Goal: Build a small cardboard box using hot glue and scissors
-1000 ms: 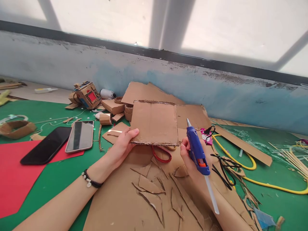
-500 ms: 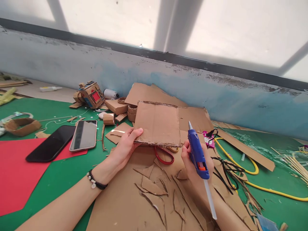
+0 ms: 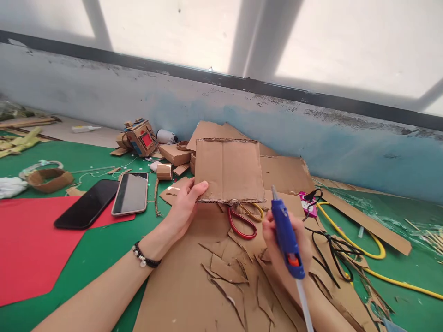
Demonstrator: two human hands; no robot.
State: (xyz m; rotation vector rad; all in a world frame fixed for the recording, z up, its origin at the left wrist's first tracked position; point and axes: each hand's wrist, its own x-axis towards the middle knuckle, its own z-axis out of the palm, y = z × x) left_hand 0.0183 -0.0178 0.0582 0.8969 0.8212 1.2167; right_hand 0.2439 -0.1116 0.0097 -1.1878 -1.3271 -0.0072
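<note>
My left hand (image 3: 185,205) grips a square cardboard panel (image 3: 228,170) by its lower left corner, thumb on the front face. The panel is held up and tilted, its near face towards me. Right of it, my right hand (image 3: 287,235) is wrapped round a blue glue gun (image 3: 285,230), whose nozzle points up and away. A white glue stick (image 3: 304,304) sticks out of the gun's back end. Gun and panel are apart. Below the panel's lower edge show the red handle loop (image 3: 242,223) and a yellow loop of what look like scissors.
Torn cardboard scraps (image 3: 226,272) lie on a large cardboard sheet (image 3: 176,286). Two phones (image 3: 129,193) rest partly on red paper (image 3: 31,249) at the left. Behind stands a small cardboard model (image 3: 141,137). A yellow cable (image 3: 398,279) and a black cord (image 3: 334,251) lie right.
The view has shifted a little to the left. The panel has risen slightly and shows more of the red loop beneath it. The glue gun has moved slightly down, still in my right hand.
</note>
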